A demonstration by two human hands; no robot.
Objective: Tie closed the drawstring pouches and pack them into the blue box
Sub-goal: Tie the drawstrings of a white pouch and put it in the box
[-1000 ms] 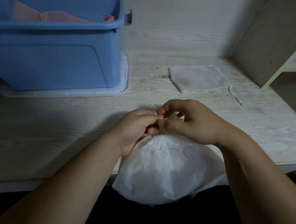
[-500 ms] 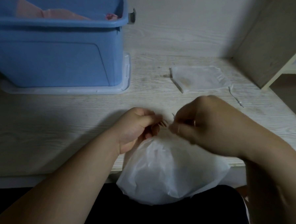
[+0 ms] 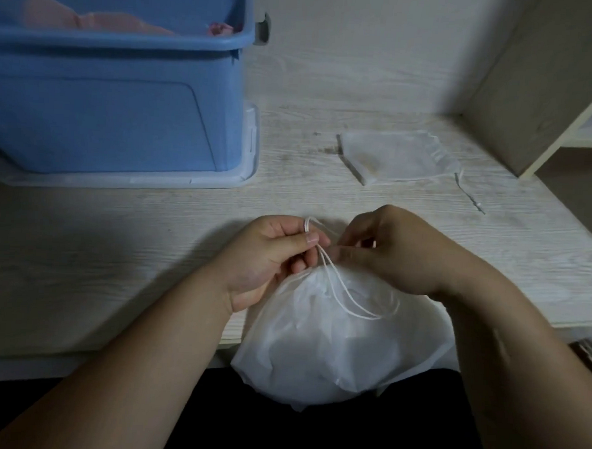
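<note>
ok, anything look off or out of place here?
Nothing spilled or damaged. The filled pouch overhangs the front edge of the table while the left hand and right hand pinch its cord. Farther back, the flat pouch lies untied, its loose string trailing right. Dark smudges mark the table beside it.

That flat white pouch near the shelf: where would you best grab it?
Probably at the gathered mouth on the right end of the flat pouch, pinching from above and the right. The body lies flat against the table, leaving little to get under; the mouth is ruffled, and its cord trails off that side.
</note>
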